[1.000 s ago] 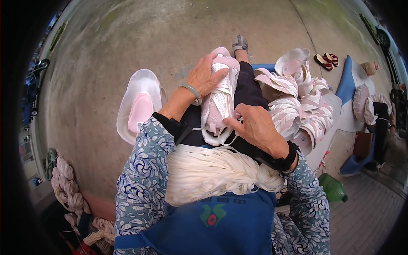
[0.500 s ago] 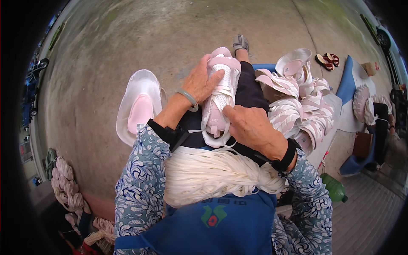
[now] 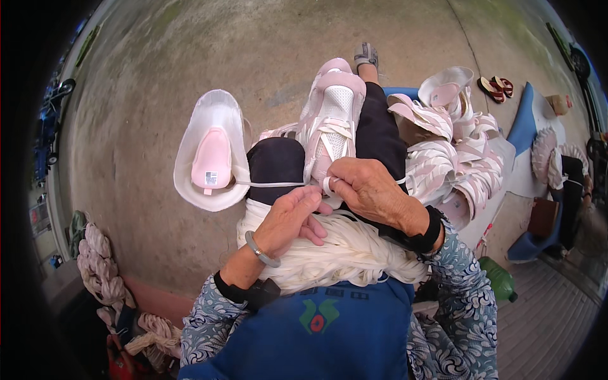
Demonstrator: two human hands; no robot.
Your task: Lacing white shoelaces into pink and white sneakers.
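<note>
A pink-and-white shoe upper (image 3: pixel 327 126), toe pointing away, lies between my dark-trousered knees. White lacing crosses its tongue. My right hand (image 3: pixel 372 195) is closed at the heel end, its thumb and forefinger pinching a white shoelace (image 3: pixel 327 185) that loops there. Beside it, my left hand (image 3: pixel 292 221) is turned partly palm up. Its thumb and forefinger come together at the same lace, while the other fingers curl loosely over the lap. A thick bundle of white laces (image 3: pixel 345 253) rests on my lap, below both hands.
Left of my knee stands another white upper with a pink insole (image 3: pixel 212 158); a white strip (image 3: pixel 272 184) stretches across the knee. Several pink-and-white uppers (image 3: pixel 449 152) are piled at right. Farther off are sandals (image 3: pixel 496 88), a green bottle (image 3: pixel 498 278) and another person (image 3: pixel 573 183).
My left hand has left the upper's forefoot and come down to the heel end, beside the right hand. A white lace loop now shows at my right fingertips.
</note>
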